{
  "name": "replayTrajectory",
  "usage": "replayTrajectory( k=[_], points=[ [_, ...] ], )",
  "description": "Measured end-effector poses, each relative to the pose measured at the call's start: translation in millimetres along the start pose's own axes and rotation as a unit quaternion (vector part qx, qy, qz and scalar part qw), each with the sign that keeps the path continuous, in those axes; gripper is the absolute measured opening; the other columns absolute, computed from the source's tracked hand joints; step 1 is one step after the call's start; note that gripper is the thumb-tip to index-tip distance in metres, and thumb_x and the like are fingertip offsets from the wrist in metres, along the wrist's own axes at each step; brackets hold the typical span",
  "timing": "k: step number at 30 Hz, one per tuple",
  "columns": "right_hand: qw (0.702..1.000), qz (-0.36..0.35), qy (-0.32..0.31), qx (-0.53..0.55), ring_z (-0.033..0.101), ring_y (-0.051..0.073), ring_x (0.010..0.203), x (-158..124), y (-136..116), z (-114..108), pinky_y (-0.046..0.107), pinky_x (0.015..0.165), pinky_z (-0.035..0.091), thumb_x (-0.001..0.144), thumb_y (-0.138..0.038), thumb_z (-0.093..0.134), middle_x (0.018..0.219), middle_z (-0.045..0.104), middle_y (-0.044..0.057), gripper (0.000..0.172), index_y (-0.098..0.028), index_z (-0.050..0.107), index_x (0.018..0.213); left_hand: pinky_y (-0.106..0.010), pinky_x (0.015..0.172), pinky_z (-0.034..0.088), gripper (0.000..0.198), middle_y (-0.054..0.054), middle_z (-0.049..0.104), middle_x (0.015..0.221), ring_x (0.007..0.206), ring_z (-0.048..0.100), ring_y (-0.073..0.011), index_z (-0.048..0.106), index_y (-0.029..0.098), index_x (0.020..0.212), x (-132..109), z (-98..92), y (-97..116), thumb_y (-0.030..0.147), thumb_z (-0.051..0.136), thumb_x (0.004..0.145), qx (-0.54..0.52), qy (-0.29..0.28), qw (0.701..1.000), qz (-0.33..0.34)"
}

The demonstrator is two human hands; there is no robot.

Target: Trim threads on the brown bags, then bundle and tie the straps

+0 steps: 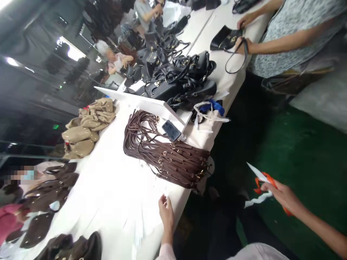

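My left hand [166, 213] rests on the white table [108, 180], fingers curled against thin white paper strips [151, 202] near the front edge. Just beyond it lies a thick bundle of dark brown leather straps [165, 151] with small brass buckles. My right hand [283, 195] is held out over the green floor, off the table to the right. It is closed on orange-handled scissors [264, 180] together with a white paper scrap [257, 172].
A phone [171, 130] lies on the straps by a white board [143, 103]. Black handbags [184, 77] pile up further along, tan pieces [86, 128] at the left, brown pieces [48, 202] nearer. A person [287, 32] at the right handles a black bag [226, 38]. Others sit at the far side.
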State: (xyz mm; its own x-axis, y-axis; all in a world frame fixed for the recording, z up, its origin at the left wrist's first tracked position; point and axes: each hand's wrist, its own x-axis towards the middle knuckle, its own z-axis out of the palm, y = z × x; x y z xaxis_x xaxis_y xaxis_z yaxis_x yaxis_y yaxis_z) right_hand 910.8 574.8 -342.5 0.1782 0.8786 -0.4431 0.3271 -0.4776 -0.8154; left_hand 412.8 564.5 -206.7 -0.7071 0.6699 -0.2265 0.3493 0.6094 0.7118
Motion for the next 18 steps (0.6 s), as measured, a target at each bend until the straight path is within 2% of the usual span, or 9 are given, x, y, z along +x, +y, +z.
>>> replayTrajectory(
  k=[2,3,5,7,10,13,16,18],
  points=[
    [0.998,-0.045,-0.040,0.026,0.067,0.029,0.082,5.4,-68.2,-5.4,0.043,0.076,0.055,0.084,-0.062,0.044,0.090,0.071,0.013,0.047,-0.023,0.071,0.081,-0.045,0.099,0.049,0.043,-0.020,0.059,0.120,0.109,0.062,-0.0283,0.054,0.009,0.118,2.2,20.0,6.1,0.042,0.052,0.090,-0.075,-0.017,0.996,-0.035],
    [0.994,-0.078,-0.065,0.028,0.067,0.028,0.088,8.2,-99.9,-3.1,0.041,0.084,0.055,0.085,-0.064,0.044,0.104,0.069,0.013,0.051,-0.020,0.069,0.081,-0.042,0.095,0.052,0.047,-0.020,0.060,0.120,0.106,0.064,-0.0268,0.053,0.009,0.119,3.1,29.6,9.4,0.046,0.050,0.091,-0.110,-0.024,0.992,-0.049],
    [0.987,-0.131,-0.088,0.018,0.066,0.027,0.093,13.3,-156.4,10.6,0.040,0.091,0.053,0.086,-0.065,0.044,0.116,0.066,0.013,0.053,-0.018,0.068,0.083,-0.039,0.090,0.055,0.052,-0.022,0.060,0.121,0.106,0.065,-0.0256,0.052,0.007,0.120,5.5,43.2,16.0,0.050,0.048,0.091,-0.162,-0.020,0.984,-0.073],
    [0.979,-0.181,-0.095,-0.010,0.064,0.027,0.100,16.6,-203.1,34.0,0.042,0.098,0.050,0.088,-0.063,0.045,0.116,0.066,0.011,0.049,-0.019,0.068,0.090,-0.038,0.091,0.054,0.053,-0.022,0.057,0.125,0.111,0.062,-0.0265,0.051,0.007,0.121,10.6,45.9,22.8,0.050,0.051,0.090,-0.189,0.004,0.978,-0.086],
    [0.963,-0.242,-0.119,-0.029,0.063,0.027,0.105,15.7,-257.8,78.9,0.044,0.103,0.046,0.091,-0.058,0.045,0.112,0.067,0.011,0.045,-0.021,0.067,0.102,-0.041,0.100,0.048,0.049,-0.020,0.055,0.129,0.118,0.057,-0.0266,0.050,0.010,0.124,26.1,27.9,33.5,0.043,0.055,0.089,-0.203,0.042,0.976,-0.070],
    [0.959,-0.235,-0.159,0.006,0.064,0.024,0.096,7.6,-299.7,126.3,0.040,0.094,0.052,0.090,-0.061,0.046,0.107,0.067,0.012,0.050,-0.016,0.065,0.105,-0.042,0.107,0.041,0.041,-0.018,0.058,0.127,0.119,0.055,-0.0258,0.054,0.012,0.121,47.9,-7.6,42.7,0.037,0.056,0.089,-0.216,0.046,0.975,-0.029],
    [0.960,-0.176,-0.211,0.055,0.063,0.019,0.072,-10.1,-336.0,171.1,0.032,0.069,0.054,0.085,-0.070,0.049,0.089,0.067,0.011,0.064,-0.011,0.061,0.105,-0.041,0.106,0.042,0.040,-0.016,0.061,0.123,0.117,0.057,-0.0255,0.058,0.013,0.117,66.3,-41.8,51.8,0.040,0.058,0.087,-0.243,0.002,0.970,-0.001],
    [0.949,-0.143,-0.267,0.088,0.058,0.014,0.060,-28.3,-360.0,199.5,0.026,0.056,0.048,0.084,-0.072,0.049,0.081,0.067,0.009,0.068,-0.010,0.059,0.109,-0.040,0.104,0.044,0.044,-0.014,0.064,0.120,0.114,0.060,-0.0247,0.060,0.014,0.117,71.4,-57.3,62.3,0.044,0.062,0.085,-0.269,-0.073,0.960,0.021]
  ],
)
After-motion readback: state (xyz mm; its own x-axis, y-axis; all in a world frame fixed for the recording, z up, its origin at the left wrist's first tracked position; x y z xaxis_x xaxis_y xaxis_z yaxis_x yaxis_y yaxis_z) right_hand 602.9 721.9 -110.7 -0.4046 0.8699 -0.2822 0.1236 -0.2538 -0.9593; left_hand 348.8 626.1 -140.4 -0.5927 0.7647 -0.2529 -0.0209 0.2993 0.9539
